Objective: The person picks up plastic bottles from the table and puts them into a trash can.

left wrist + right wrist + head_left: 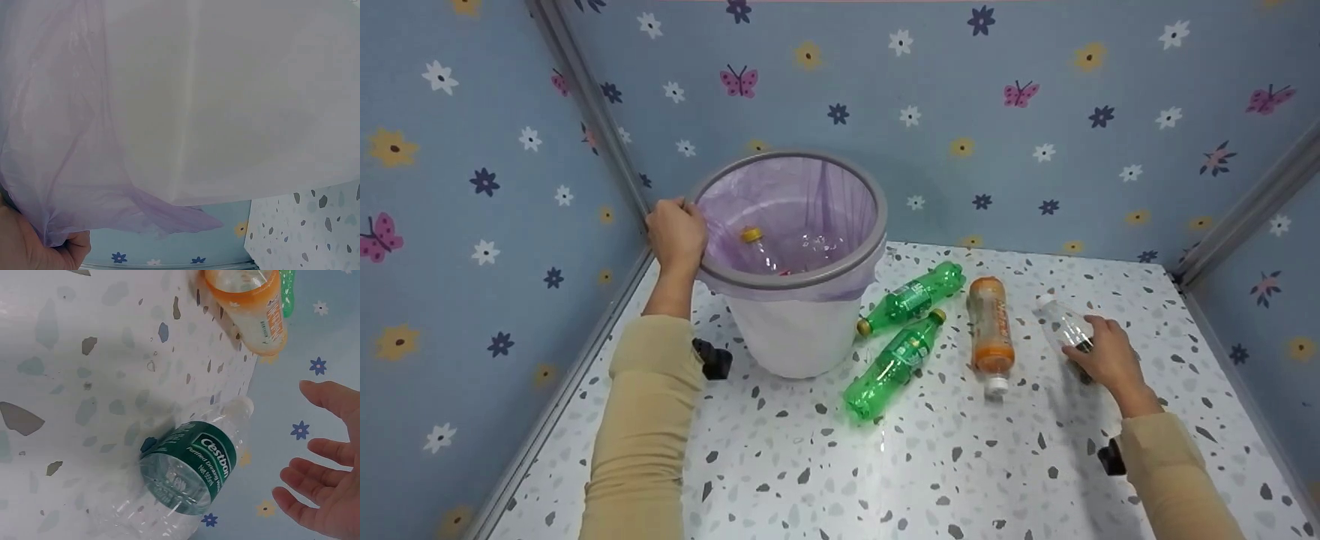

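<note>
Bottle (179, 481), green label (207, 447), "C'estbon", "Purified Drinking"

Clear bottle (183, 469) reads "C'estbon Purified Drinking Water".

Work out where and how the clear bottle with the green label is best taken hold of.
Probably round its green label, across its width, coming from above and the right. The clear bottle lies on its side, white cap towards the back wall, so its long sides face roughly left and right; the right hand is close by on the right.
</note>
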